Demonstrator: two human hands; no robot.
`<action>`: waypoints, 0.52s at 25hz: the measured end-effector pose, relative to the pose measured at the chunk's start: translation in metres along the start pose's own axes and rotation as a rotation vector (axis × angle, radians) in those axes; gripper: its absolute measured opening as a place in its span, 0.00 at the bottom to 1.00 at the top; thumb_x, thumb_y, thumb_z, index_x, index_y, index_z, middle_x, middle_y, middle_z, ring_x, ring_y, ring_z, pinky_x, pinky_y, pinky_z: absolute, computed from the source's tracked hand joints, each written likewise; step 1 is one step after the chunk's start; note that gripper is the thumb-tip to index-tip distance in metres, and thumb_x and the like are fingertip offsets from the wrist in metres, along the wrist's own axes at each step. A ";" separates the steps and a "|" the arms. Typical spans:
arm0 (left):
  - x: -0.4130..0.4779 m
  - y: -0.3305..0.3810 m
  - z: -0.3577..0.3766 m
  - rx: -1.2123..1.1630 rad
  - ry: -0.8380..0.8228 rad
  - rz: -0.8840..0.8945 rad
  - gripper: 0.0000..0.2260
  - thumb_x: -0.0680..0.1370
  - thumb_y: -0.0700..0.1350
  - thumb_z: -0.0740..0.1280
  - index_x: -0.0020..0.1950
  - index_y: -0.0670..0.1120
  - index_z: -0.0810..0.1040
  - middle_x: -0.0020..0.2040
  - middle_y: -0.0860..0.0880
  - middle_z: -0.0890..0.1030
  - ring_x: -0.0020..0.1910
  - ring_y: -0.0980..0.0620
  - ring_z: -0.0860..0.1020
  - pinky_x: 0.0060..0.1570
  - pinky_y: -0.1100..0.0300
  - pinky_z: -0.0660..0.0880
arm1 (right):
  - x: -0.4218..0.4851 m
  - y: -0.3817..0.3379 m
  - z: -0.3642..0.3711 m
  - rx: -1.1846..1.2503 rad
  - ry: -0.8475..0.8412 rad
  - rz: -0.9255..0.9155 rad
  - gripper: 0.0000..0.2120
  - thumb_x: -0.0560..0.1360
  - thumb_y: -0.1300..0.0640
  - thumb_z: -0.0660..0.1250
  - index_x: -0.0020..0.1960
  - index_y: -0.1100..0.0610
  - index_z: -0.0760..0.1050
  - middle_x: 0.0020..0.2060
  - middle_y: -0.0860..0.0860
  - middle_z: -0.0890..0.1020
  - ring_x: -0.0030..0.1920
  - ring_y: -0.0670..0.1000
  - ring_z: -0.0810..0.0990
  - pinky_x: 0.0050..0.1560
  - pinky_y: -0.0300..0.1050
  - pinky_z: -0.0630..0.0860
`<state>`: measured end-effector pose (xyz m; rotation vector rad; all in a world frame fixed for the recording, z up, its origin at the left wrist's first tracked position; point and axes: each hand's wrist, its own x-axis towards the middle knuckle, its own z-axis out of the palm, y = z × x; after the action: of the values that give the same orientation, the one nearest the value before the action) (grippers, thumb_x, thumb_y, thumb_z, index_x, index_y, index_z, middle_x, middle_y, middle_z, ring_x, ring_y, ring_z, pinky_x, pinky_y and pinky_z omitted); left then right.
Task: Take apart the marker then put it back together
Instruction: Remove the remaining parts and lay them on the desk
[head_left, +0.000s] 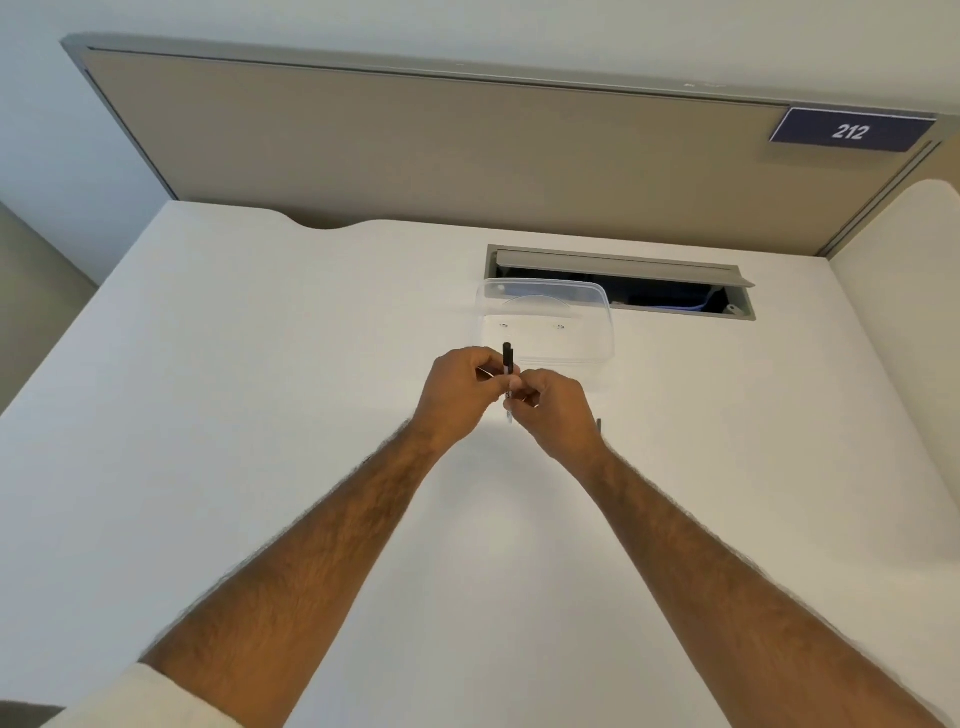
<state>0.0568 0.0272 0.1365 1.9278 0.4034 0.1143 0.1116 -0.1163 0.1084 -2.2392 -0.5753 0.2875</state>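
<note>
Sign reads "212"; both hands' fingers grip marker upright, w/ label unreadable.

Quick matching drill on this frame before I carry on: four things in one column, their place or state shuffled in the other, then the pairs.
Things:
1. marker
2. clear plastic container
3. number sign
4. cable hatch

Place or state:
A. lid propped open, set into the desk
B. on the partition, top right
C. upright, held in both hands
D. on the desk just behind the hands

Pairs: 1-C, 2-D, 3-B, 4-A
</note>
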 end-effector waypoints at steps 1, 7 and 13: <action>0.000 -0.004 -0.001 0.039 0.000 0.018 0.05 0.74 0.44 0.75 0.50 0.47 0.86 0.42 0.55 0.85 0.40 0.59 0.82 0.43 0.68 0.75 | 0.003 0.002 0.004 -0.068 -0.002 -0.015 0.10 0.76 0.57 0.70 0.37 0.49 0.75 0.33 0.43 0.76 0.34 0.44 0.75 0.33 0.34 0.66; -0.008 -0.043 0.009 0.280 -0.052 0.034 0.04 0.77 0.46 0.71 0.46 0.46 0.82 0.43 0.52 0.82 0.43 0.52 0.81 0.46 0.51 0.80 | -0.007 0.020 0.043 -0.124 -0.060 0.022 0.14 0.80 0.54 0.65 0.35 0.49 0.74 0.34 0.46 0.75 0.34 0.45 0.74 0.36 0.38 0.66; 0.001 -0.047 0.008 0.333 -0.058 0.053 0.08 0.78 0.48 0.70 0.38 0.53 0.77 0.36 0.58 0.78 0.37 0.56 0.78 0.36 0.60 0.74 | -0.005 0.024 0.047 -0.112 -0.078 0.029 0.11 0.81 0.57 0.64 0.44 0.58 0.81 0.39 0.51 0.81 0.39 0.50 0.79 0.40 0.43 0.72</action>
<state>0.0492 0.0356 0.0903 2.2651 0.3488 0.0254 0.0969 -0.1025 0.0600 -2.3546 -0.6140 0.3675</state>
